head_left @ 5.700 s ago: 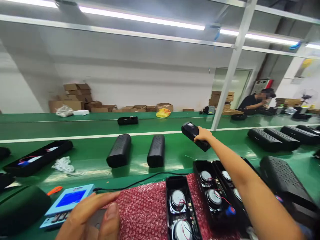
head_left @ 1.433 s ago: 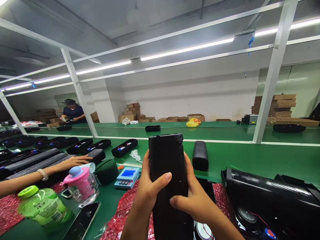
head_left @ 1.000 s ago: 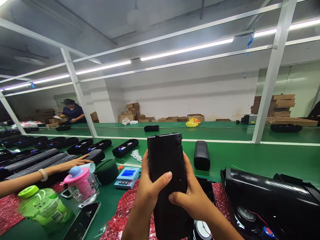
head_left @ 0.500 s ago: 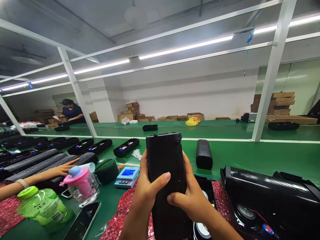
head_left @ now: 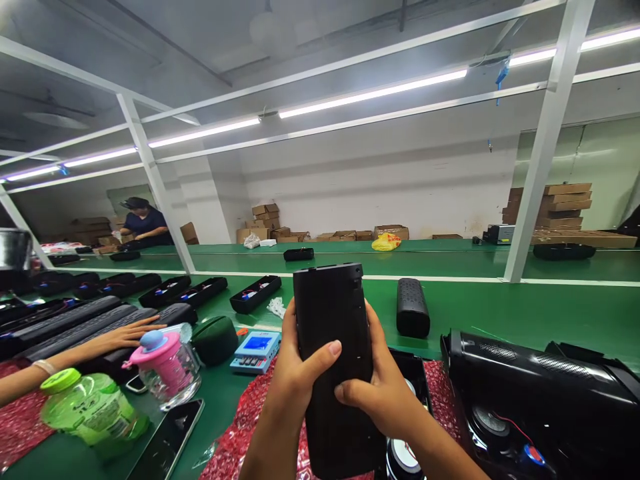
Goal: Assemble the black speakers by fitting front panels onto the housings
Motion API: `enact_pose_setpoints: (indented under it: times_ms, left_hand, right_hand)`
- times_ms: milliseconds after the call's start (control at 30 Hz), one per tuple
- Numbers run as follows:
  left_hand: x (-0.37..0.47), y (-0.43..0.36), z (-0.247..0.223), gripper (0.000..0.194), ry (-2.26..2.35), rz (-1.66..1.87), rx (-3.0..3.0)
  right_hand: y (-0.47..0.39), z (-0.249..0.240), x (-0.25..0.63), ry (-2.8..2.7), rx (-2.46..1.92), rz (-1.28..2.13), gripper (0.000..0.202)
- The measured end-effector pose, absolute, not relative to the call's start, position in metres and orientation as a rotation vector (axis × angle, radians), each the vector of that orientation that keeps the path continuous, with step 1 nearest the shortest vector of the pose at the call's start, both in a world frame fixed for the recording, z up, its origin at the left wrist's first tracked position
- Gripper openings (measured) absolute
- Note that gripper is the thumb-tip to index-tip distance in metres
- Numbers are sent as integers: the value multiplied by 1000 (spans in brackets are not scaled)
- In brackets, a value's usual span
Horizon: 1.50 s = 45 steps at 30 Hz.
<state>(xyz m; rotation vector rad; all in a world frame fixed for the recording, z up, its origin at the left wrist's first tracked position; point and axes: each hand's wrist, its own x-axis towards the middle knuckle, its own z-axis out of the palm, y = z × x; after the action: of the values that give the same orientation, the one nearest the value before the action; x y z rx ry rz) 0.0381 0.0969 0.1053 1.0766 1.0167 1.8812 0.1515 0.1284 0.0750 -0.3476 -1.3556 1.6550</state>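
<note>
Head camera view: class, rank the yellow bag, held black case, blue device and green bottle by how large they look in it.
Largest to smallest:
1. Black case
2. Green bottle
3. Blue device
4. Yellow bag

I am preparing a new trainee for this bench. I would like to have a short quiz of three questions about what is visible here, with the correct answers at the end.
1. True or false: the left hand and the right hand both hold the black case.

2. Which of these is nearest to the phone?
A) the yellow bag
B) the pink-lidded cup
C) the stacked boxes on the right

3. Fill in the missing word: the bubble wrap on the bench below the hands is ____ in colour.

Key: 1. True; 2. B; 3. red
</note>
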Motion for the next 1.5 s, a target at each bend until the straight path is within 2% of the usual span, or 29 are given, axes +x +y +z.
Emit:
enact_pose_setpoints:
  times_ms: [1500]
  left_hand:
    - [38, 97, 105, 94, 1033, 1858, 1086]
  right_hand:
    - [129, 76, 153, -1360, -371, 1677, 108]
